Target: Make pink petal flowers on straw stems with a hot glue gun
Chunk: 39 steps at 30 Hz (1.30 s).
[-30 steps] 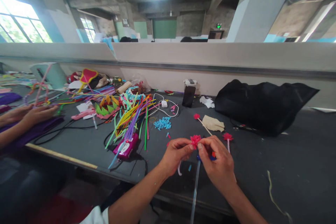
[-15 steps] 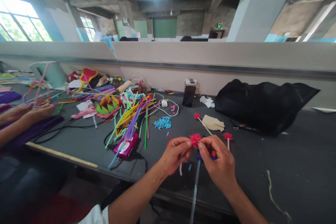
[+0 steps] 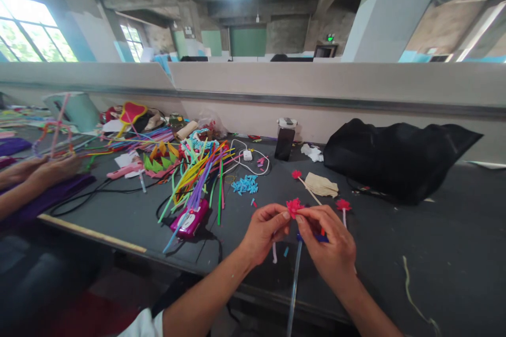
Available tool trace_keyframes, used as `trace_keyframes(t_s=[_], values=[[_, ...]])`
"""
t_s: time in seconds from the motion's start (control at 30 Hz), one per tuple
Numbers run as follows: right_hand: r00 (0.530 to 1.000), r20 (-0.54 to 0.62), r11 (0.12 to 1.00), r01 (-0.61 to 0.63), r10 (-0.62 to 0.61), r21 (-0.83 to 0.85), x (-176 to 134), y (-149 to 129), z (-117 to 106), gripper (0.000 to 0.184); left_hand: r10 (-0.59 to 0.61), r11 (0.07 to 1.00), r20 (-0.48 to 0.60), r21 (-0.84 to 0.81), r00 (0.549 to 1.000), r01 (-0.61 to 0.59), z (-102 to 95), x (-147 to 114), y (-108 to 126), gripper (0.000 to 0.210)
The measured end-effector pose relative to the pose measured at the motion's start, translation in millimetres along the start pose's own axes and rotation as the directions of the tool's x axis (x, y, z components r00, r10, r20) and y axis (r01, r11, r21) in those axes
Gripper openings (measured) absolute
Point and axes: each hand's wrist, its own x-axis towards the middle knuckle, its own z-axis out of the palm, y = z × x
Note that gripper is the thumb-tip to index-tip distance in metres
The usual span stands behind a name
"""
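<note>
A red paper flower [image 3: 294,205] is pinched between the left hand [image 3: 264,233] and right hand [image 3: 331,246], above the desk [image 3: 435,231] near its front edge; bare desk lies right of the flower.

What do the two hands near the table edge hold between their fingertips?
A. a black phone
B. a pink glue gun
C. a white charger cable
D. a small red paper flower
D: the left hand and the right hand pinch the small red paper flower together, while the pink glue gun lies apart on the dark table.
</note>
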Motion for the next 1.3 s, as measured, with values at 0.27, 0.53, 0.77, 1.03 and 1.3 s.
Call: trace_keyframes(t_s=[0.27, 0.53, 0.77, 1.03, 1.3], values=[[0.998, 0.046, 0.999, -0.038, 0.036, 0.038, 0.7, 0.8, -2.6, 0.008, -0.03, 0.999, 0.083, -0.041, 0.996, 0.034, -2.6, 0.2, 2.8, 0.022], [0.992, 0.083, 0.993, -0.097, 0.091, 0.068, 0.5, -1.1, -6.0, 0.013, 0.009, 1.0, 0.052, -0.002, 0.999, -0.009, -1.9, 0.8, 1.0, 0.021], [0.989, 0.098, 0.988, -0.118, 0.108, 0.099, 1.4, -2.6, -5.5, 0.015, -0.013, 1.0, 0.064, -0.015, 0.998, 0.014, -2.8, 0.2, 2.8, 0.018], [0.997, 0.027, 0.995, -0.075, 0.074, 0.058, -0.5, -5.4, -5.7, 0.009, -0.011, 1.0, 0.063, -0.026, 0.998, 0.012, -4.5, 0.7, 4.7, 0.022], [1.0, -0.022, 1.0, 0.015, -0.016, -0.013, 0.1, -0.1, -5.6, 0.009, 0.021, 1.0, 0.029, -0.023, 0.999, -0.02, -2.4, 1.7, 0.8, 0.026]])
